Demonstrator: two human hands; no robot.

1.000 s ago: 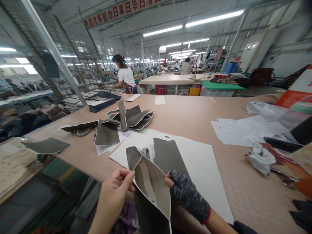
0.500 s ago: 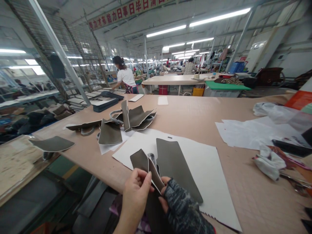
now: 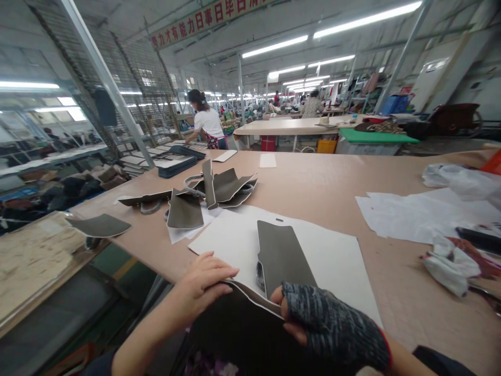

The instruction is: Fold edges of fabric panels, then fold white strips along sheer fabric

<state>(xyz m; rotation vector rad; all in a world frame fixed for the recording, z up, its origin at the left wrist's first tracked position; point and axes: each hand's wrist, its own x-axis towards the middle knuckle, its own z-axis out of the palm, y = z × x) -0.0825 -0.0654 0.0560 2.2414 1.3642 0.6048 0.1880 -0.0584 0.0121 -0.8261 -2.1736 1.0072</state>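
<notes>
One pale-edged, olive-grey handbag piece is held at the near side of the worktable. Left hand, bare: clasped over the left end of its upper edge. Right hand, in a fingerless marled-knit glove with red cuff trim: clamped on the same edge, farther right, apart from the left. Beyond, a second panel lies on a white sheet. Legible text: red characters on the overhead banner, reading 力才有能力日事日毕日; the first character is blurred and the line is cut off at the top.
</notes>
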